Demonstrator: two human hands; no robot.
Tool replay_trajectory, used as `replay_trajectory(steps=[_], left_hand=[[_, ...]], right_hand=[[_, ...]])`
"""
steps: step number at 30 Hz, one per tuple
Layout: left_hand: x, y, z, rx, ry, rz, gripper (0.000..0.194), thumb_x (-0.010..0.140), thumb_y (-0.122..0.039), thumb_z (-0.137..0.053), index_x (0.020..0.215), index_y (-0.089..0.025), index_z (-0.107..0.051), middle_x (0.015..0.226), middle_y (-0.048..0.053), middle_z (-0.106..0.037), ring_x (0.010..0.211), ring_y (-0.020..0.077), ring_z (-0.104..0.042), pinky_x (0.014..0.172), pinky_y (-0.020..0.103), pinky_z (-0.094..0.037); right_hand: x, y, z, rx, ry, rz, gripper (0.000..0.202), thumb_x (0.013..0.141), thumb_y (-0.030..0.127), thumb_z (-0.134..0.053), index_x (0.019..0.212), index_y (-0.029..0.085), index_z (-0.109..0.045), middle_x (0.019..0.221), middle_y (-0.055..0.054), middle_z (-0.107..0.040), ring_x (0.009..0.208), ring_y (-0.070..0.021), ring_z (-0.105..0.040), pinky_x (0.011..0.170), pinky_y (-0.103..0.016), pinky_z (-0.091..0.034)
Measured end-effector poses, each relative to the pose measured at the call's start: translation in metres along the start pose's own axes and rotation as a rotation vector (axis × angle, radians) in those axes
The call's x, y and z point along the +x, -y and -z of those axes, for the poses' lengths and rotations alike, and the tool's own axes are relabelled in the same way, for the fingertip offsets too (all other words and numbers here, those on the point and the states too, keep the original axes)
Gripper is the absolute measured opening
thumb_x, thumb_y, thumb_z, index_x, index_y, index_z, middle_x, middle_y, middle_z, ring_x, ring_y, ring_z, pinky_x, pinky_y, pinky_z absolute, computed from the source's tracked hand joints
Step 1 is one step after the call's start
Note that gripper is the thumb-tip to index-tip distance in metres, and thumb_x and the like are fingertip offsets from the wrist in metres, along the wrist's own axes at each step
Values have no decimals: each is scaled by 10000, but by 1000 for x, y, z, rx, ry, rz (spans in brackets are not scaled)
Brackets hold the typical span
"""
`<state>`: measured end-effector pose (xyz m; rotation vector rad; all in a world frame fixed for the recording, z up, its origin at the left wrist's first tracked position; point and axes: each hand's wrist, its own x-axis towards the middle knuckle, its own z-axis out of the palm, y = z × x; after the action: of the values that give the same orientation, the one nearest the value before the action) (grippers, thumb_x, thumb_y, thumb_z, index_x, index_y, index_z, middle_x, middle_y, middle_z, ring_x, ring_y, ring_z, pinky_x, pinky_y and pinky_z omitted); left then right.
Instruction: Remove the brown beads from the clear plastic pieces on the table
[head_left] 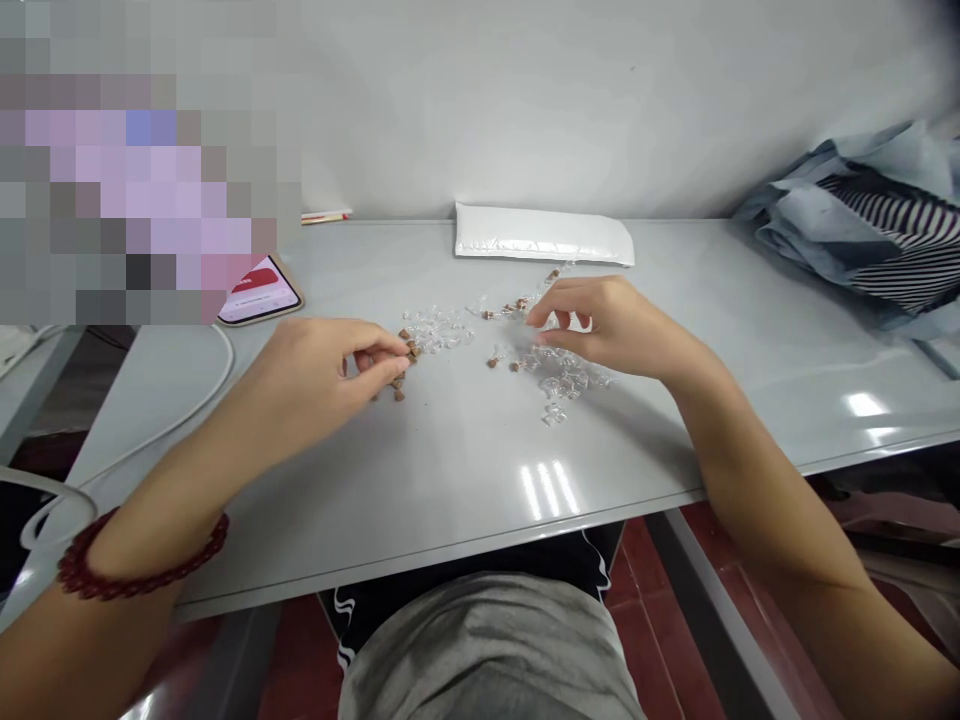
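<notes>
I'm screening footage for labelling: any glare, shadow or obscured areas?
Head view: bright reflections glare off the grey tabletop, near its front edge and at right; head view: a soft shadow lies near the right hand; head view: coarse pixelation hides the upper left, and the clear pieces are hard to tell apart.
</notes>
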<state>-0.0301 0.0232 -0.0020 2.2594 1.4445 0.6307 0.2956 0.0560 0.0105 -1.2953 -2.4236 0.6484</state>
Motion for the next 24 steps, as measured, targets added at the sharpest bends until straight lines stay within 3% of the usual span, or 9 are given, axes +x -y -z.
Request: replay_trajectory(steps=[5,9,13,18,24], left_hand=[[-1,15,8,71,180,63,193,822,-374,-643,798,-327,-829,652,-34,-743,538,177,-604,520,283,-451],[-4,21,13,55,245,27,136,807,-354,-681,778,-330,-812,620,-39,-717,483,173,-588,470,277,-423],[-6,26,11,56,229,-24,102,790,-296,-709,756,-331,-798,602,-47,-713,459,168,-591,445,273,-393],[-7,21,-3,81,186,-59,95,828,-313,-715,764,-326,-785,621,-30,-722,512,184,-620,496,287,-425],[-8,5,-10,83,148,-60,220,880,-307,-625,685,-294,-726,636,-8,-726,535,200,-619,518,311,-405]], right_hand=[[-4,-10,8,-92,149,-81,184,900,253,-692,1031,218,-816,1087,-77,-773,937,-248,-678,807,-392,-514],[-4,-15,-2,-101,154,-34,131,904,252,-712,977,210,-812,1037,-84,-740,900,-240,-665,784,-385,-495],[-3,-14,-10,-85,150,-6,152,937,286,-706,992,180,-800,1025,-98,-709,868,-226,-647,761,-377,-483],[0,-8,-12,-63,168,18,92,921,200,-680,947,179,-766,985,-77,-701,829,-203,-627,739,-349,-466],[-2,5,-11,69,40,114,94,955,254,-659,936,183,-717,919,-58,-757,821,-190,-643,749,-338,-472]])
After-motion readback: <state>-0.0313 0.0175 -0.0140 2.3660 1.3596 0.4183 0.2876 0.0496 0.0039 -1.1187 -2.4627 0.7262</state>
